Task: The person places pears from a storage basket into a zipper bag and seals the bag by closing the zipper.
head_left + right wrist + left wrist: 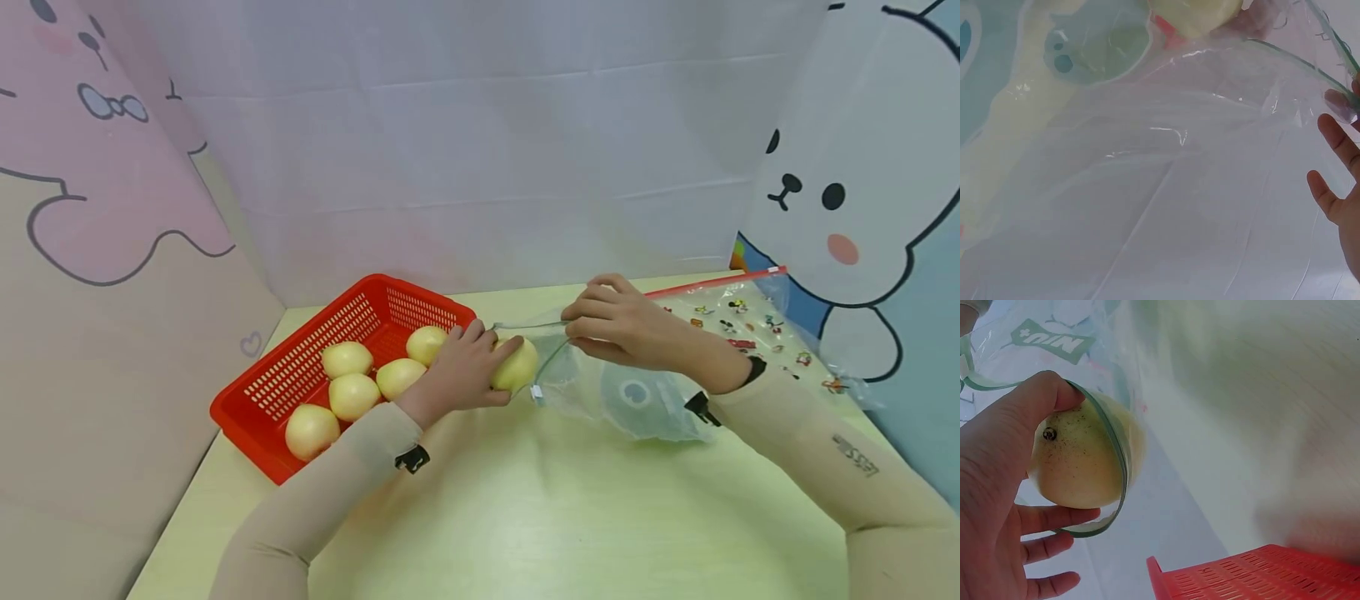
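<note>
A pale yellow pear (519, 365) is held in my left hand (461, 371), thumb on one side and fingers on the other. It sits in the mouth of a clear zip bag (592, 408) with a green edge. In the left wrist view, the green edge loops round the pear (1079, 462), whose speckled end faces the camera. My right hand (626, 327) pinches the bag's upper edge and lifts it, so the mouth gapes. Its thumb and fingertips (1335, 134) show at the right side of the right wrist view, partly cut off.
A red plastic basket (238, 408) stands at the left, with several more pears (348, 358) inside. Behind the right forearm lies another clear bag (750, 321) with a red zip and small cartoon prints. A pale curtain (487, 167) hangs along the table's back.
</note>
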The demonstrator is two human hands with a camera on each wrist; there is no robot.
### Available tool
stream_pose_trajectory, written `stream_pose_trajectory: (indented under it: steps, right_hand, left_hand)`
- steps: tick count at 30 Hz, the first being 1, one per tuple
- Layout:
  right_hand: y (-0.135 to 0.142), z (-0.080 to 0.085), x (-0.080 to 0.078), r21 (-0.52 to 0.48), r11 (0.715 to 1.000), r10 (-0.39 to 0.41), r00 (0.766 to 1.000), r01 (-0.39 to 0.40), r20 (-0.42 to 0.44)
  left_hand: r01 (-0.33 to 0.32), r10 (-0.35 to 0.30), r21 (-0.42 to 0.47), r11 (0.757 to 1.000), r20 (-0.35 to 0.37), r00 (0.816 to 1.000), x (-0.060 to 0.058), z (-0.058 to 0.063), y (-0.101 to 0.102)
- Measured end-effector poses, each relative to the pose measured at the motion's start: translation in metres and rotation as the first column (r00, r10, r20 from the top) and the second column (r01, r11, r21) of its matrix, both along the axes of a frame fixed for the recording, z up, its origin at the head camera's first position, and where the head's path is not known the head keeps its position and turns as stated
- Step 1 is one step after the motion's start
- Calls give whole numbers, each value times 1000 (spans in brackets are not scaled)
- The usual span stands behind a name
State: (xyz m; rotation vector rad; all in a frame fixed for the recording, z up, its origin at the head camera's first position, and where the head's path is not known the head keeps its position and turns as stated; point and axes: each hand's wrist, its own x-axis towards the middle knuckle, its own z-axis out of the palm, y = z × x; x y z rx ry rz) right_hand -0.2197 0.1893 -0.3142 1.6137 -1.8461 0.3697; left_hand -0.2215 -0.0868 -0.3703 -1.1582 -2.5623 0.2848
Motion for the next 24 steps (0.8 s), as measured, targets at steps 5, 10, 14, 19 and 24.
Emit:
stream_pose_trajectory:
  steps: [5,10,14,19,24]
  right_hand:
    - [-1,1,0,-3,1000,14,1000,-14,9]
    - [-1,1,-1,-7,1000,22,1000,-22,13]
    - [0,1,-1,-16,1000,23,1000,-23,13]
    - [2,0,-2,-33,999,24,1000,-24,15]
    - [4,0,-3,-31,999,25,1000,-24,11]
  left_hand:
    - [-66,66,39,997,-7,998,1,-2,2]
    - [-101,101,72,992,2,995,3,-4,2]
    - [-113,114,96,989,-4,994,4,-5,0]
    - [-117,121,82,990,-38,992,2,-3,-2]
    - [-101,106,96,990,-58,993,0,-1,-6]
